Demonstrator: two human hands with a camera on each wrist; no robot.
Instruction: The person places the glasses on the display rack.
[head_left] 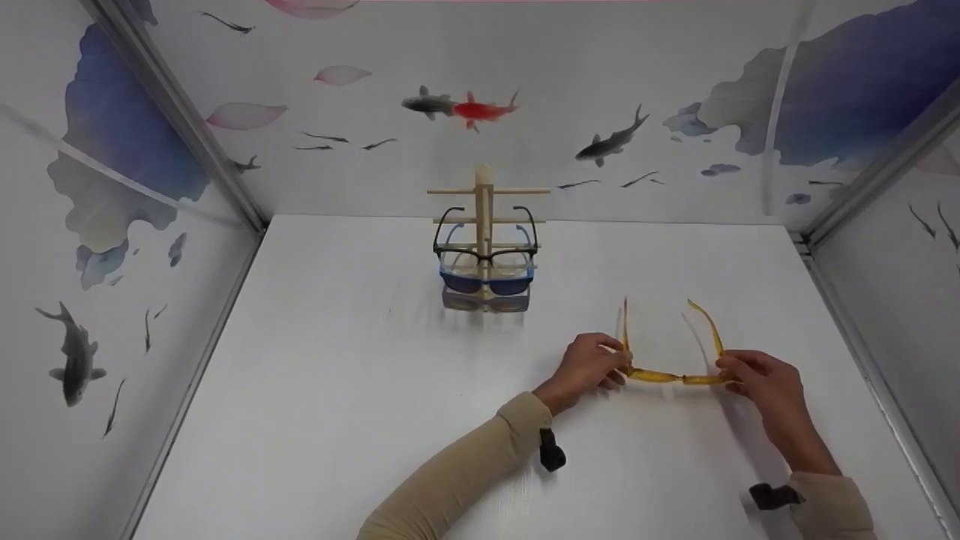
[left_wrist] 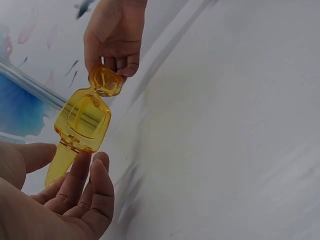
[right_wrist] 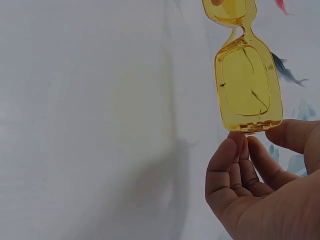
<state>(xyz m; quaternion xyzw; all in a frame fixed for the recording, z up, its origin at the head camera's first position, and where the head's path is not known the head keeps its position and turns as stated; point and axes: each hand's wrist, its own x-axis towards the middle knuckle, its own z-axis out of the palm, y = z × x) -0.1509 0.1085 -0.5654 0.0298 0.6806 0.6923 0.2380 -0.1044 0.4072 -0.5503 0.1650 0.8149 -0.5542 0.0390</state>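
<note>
Yellow see-through glasses (head_left: 654,376) are held between both hands, their temples unfolded and pointing toward the back wall. My left hand (head_left: 592,365) pinches the left hinge end, between thumb and fingers. At the other hinge end, my right hand (head_left: 769,382) pinches the frame. The left wrist view shows the yellow frame (left_wrist: 82,120) running from the left fingers up to the right hand (left_wrist: 115,37). In the right wrist view a yellow lens (right_wrist: 246,82) stands above the fingers of the right hand (right_wrist: 265,185).
A wooden display stand (head_left: 484,202) with several crossbars stands at the back middle of the white table (head_left: 315,375). Black-framed glasses (head_left: 466,253) and blue sunglasses (head_left: 465,283) hang on it, with another tinted pair (head_left: 457,301) lowest. Walls with painted fish enclose the table.
</note>
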